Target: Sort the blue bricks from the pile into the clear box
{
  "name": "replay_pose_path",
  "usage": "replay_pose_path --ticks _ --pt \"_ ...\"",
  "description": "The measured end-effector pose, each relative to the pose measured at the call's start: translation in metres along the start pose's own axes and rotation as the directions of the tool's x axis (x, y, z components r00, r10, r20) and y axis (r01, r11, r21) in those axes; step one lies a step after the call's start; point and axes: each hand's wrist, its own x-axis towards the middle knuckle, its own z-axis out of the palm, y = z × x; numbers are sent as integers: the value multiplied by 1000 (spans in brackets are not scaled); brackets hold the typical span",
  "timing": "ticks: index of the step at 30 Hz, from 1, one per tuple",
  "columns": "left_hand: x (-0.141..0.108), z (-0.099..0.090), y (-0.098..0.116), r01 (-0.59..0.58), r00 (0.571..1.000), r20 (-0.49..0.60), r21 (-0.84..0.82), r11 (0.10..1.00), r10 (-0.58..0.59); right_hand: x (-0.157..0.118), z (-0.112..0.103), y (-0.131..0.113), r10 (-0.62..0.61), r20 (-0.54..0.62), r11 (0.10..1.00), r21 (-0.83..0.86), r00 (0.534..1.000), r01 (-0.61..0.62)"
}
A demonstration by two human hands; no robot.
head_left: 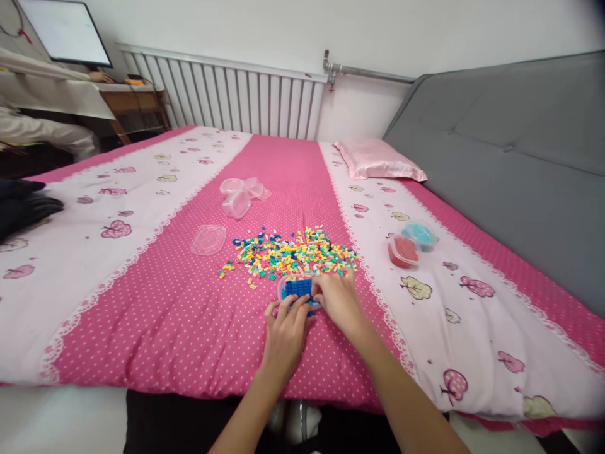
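Observation:
In the head view a small clear plastic container [280, 289] sits on the bed near me, with neat rows of blue building bricks [299, 288] in it. My left hand [287, 325] lies at the container's near left side, fingers stretched out and apart, their tips on the near edge of the bricks. At the right side, my right hand [336, 296] has its fingers bent and pinched together over the container. Whatever is between those fingertips is hidden. Just beyond lies a spread pile of small loose bricks [293, 252] in yellow, green, blue, white and red.
A flat clear lid [208, 240] lies left of the pile, with several clear containers or lids [239, 200] behind. To the right stand a container of red pieces [403, 251] and one of light blue pieces [420, 234]. A pink pillow [378, 159] lies farther back. Black gloves [28, 205] are at left.

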Motion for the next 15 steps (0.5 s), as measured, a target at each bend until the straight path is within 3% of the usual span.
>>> replay_pose_path --ticks 10,15 --pt "-1 0 1 -17 1000 -3 14 1000 17 2 1 1 20 -32 995 99 999 -17" --pt "-1 -5 0 -31 999 -34 -3 1000 31 -7 -9 7 35 -80 979 202 996 -18"
